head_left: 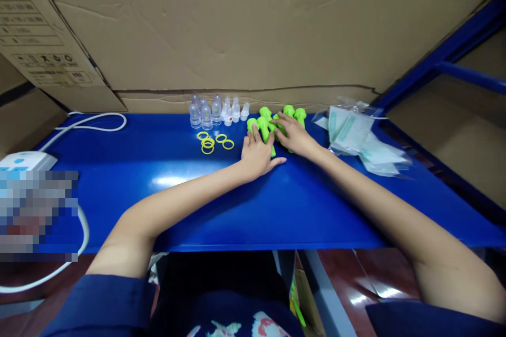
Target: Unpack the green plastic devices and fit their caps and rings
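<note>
Bright green plastic pieces with rounded knob ends (264, 127) lie grouped at the back middle of the blue table. My left hand (256, 159) rests against their near left side, its fingers stretched forward and the thumb out to the right. From the right, my right hand (294, 136) reaches over the same group with fingers spread, touching the pieces and hiding some of them. Neither hand is closed around a piece. Left of them lie several thin yellow rings (207, 142). Behind the rings stand clear dome-topped containers (206, 116) and small translucent white tapered caps (236, 111).
Clear plastic bags with white-green contents (350, 129) lie at the right. A white power strip (29, 160) and its cable (85, 122) occupy the left end. Cardboard (237, 26) walls the back; a blue metal frame (443, 58) stands at the right.
</note>
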`<state>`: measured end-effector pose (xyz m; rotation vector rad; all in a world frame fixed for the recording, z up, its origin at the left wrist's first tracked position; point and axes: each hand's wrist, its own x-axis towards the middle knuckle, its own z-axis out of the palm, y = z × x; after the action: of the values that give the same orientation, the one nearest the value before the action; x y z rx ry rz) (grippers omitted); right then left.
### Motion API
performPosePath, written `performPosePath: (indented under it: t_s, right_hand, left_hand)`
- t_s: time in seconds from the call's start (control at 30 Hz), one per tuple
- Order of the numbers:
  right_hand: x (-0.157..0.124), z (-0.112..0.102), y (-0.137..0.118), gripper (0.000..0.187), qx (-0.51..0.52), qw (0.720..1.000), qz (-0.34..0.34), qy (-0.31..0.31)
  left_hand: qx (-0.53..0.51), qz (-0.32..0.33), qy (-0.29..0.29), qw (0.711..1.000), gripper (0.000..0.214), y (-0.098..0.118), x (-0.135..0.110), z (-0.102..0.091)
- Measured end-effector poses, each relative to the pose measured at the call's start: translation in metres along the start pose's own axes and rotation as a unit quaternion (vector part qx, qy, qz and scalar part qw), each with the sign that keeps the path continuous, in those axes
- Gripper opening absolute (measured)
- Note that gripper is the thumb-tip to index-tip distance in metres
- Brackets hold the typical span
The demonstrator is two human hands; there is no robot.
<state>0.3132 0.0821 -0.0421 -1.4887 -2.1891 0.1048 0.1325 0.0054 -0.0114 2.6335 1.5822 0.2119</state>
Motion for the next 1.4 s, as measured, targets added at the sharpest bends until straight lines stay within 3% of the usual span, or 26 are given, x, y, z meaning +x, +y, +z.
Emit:
performPosePath:
  t_s: [0.33,0.47,0.63,0.8,0.9,1.0,1.1,1.2,1.4]
  right_hand:
    - [0.003,0.001,0.004,0.054,0.003,1.0,0.026,0.008]
    - [0.007,0.006,0.011,0.057,-0.001,0.999,0.052,0.003]
    - [0.01,0.003,0.016,0.058,-0.012,1.0,0.027,0.005]
    - [0.009,-0.01,-0.015,0.047,-0.04,0.997,-0.016,0.061]
    - [0.016,-0.012,-0.046,0.042,-0.072,0.995,-0.008,0.067]
    - [0.028,-0.006,-0.073,0.04,-0.096,0.994,0.032,0.045]
    - [0.041,0.005,-0.091,0.041,-0.098,0.993,0.061,0.01]
    - [0.051,0.016,-0.095,0.042,-0.122,0.989,0.083,-0.003]
    - [0.061,0.03,-0.076,0.046,-0.124,0.984,0.13,0.006]
  left_hand:
    - [-0.026,-0.035,-0.021,0.999,0.071,-0.006,0.051,0.005]
    - [-0.027,-0.046,-0.024,0.998,0.067,-0.007,0.059,0.008]
    - [-0.022,0.002,0.046,0.999,0.072,-0.015,0.031,0.007]
    - [0.031,0.061,0.119,0.99,0.047,-0.051,-0.006,-0.016]
    - [0.051,0.05,0.104,0.992,0.037,-0.084,-0.012,-0.033]
    - [0.044,0.122,0.071,0.989,0.026,-0.115,-0.013,-0.04]
    - [0.04,0.181,0.083,0.979,0.027,-0.133,-0.017,-0.036]
    - [0.042,0.204,0.09,0.974,0.027,-0.138,-0.021,-0.026]
    - [0.04,0.198,0.076,0.976,0.024,-0.131,-0.023,-0.018]
